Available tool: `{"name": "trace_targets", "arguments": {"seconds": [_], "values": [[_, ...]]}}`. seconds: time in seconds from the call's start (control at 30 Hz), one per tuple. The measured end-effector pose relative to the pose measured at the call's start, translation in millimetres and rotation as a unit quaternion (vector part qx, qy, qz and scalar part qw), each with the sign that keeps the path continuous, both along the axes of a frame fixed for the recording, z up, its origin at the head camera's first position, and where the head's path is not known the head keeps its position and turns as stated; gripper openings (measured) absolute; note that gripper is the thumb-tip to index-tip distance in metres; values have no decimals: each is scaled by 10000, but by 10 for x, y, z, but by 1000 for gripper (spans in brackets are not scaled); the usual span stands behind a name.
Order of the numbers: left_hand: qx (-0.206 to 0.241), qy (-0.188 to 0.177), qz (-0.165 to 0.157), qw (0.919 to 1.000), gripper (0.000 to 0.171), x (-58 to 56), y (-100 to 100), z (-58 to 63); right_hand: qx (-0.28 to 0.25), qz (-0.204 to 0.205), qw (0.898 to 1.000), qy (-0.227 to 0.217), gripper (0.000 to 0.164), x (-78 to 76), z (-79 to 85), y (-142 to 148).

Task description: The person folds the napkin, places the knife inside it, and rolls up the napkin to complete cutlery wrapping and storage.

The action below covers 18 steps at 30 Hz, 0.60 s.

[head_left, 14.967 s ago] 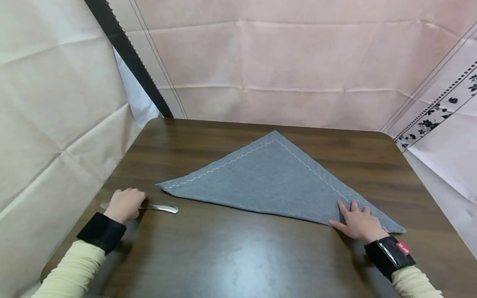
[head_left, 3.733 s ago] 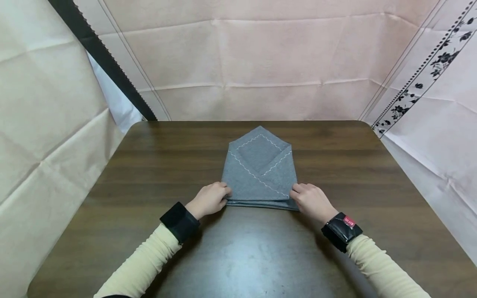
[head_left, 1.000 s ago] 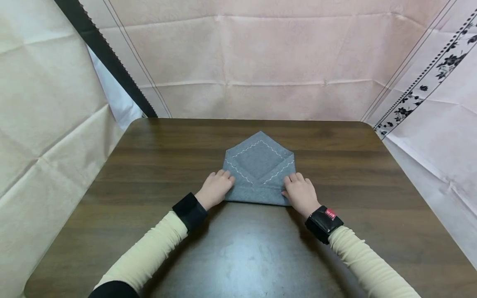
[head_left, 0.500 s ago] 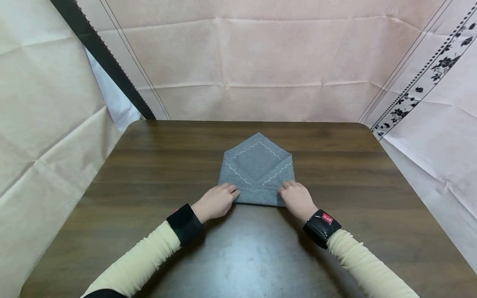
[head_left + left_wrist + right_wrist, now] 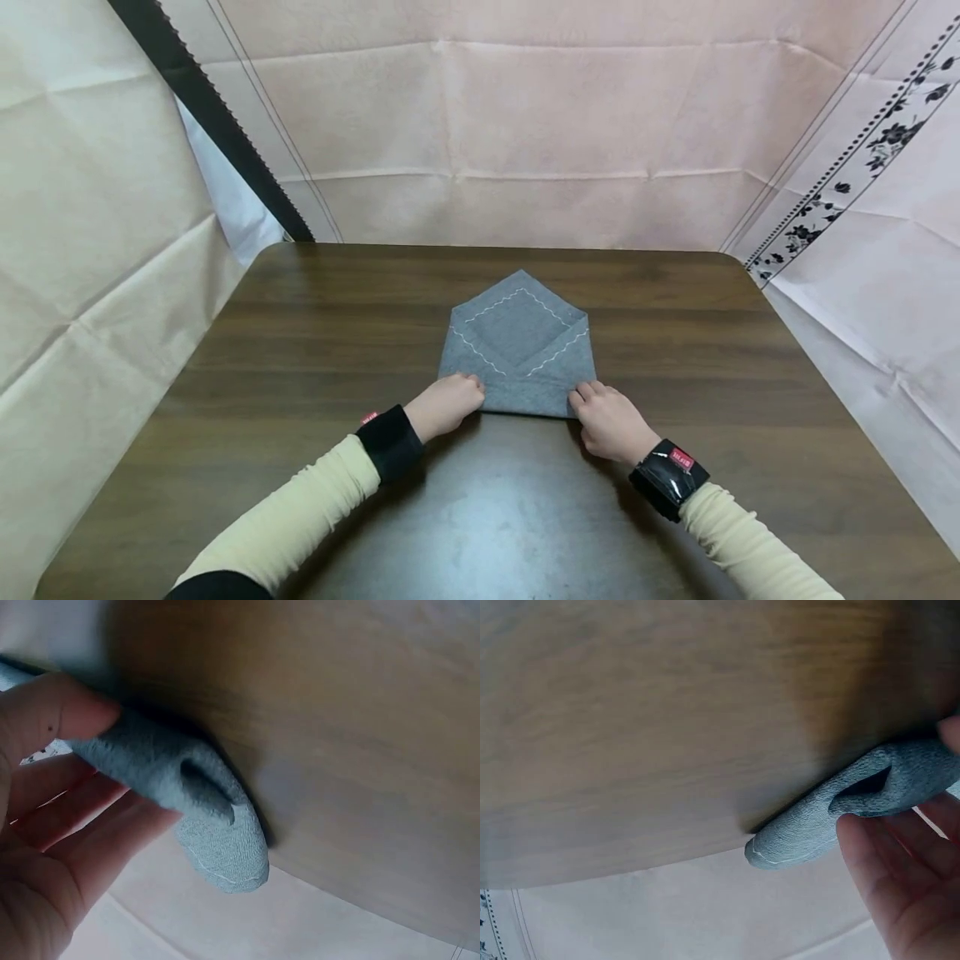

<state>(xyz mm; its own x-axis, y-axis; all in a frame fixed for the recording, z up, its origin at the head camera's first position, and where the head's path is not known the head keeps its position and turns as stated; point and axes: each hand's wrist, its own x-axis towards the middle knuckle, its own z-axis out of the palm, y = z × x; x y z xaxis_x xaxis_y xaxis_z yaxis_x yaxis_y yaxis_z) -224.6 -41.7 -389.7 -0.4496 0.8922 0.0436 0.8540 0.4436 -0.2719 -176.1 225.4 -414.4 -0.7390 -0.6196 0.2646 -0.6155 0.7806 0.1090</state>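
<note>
A grey-blue cloth napkin (image 5: 522, 337) with wavy white stitching lies on the table in an envelope shape, its point towards the far edge. My left hand (image 5: 447, 406) pinches the left part of its near folded edge. At the right end of that edge, my right hand (image 5: 611, 423) pinches the cloth too. In the left wrist view, the thumb lies on the rolled fold (image 5: 150, 761) and the fingers are under it. The right wrist view shows the fingers against the folded roll (image 5: 911, 780), with an opening at its end. What lies inside the folds is hidden.
The brown wooden table (image 5: 337, 333) has rounded far corners. Behind it hangs a pale pink creased cloth (image 5: 540, 117). A cream cloth (image 5: 97, 292) hangs at the left, and a white one with a black floral border (image 5: 862, 175) at the right.
Fifteen seconds ago the napkin was a wide triangle and my left hand held a metal cutlery piece, now out of sight. Both sides were folded inward, then the near edge upward; both hands now grip that edge.
</note>
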Motion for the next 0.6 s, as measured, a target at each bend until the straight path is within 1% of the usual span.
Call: {"name": "trace_targets", "arguments": {"seconds": [0.03, 0.1, 0.17, 0.27, 0.33, 0.4, 0.47, 0.53, 0.6], "values": [[-43, 113, -67, 9999, 11, -4, 6, -7, 25, -33, 10000, 57, 15, -1, 0, -16], [-93, 224, -117, 9996, 10, -5, 9, -11, 49, -89, 9999, 118, 13, -1, 2, -44], [-14, 114, -99, 9999, 9, -8, 6, -20, 10, -143, 9998, 104, 12, 13, 10, -54], [312, -483, 64, 9983, 11, -9, -34, -7, -192, -244, 9994, -134, 13, 48, 27, -40], [590, -973, 172, 9934, 13, -5, -75, 11, -452, -313, 9976, -421, 15, 72, 46, -10], [798, -1391, 247, 9867, 16, 3, -115, 31, -717, -342, 9940, -750, 17, 88, 72, 31], [965, -1695, 252, 9805, 21, 7, -147, 45, -988, -364, 9883, -1106, 15, 97, 102, 75], [1110, -2060, 282, 9718, 25, 7, -171, 53, -1253, -352, 9809, -1445, 13, 103, 138, 119], [1264, -2452, 330, 9606, 29, 8, -192, 68, -1478, -339, 9729, -1746, 13, 106, 161, 164]]}}
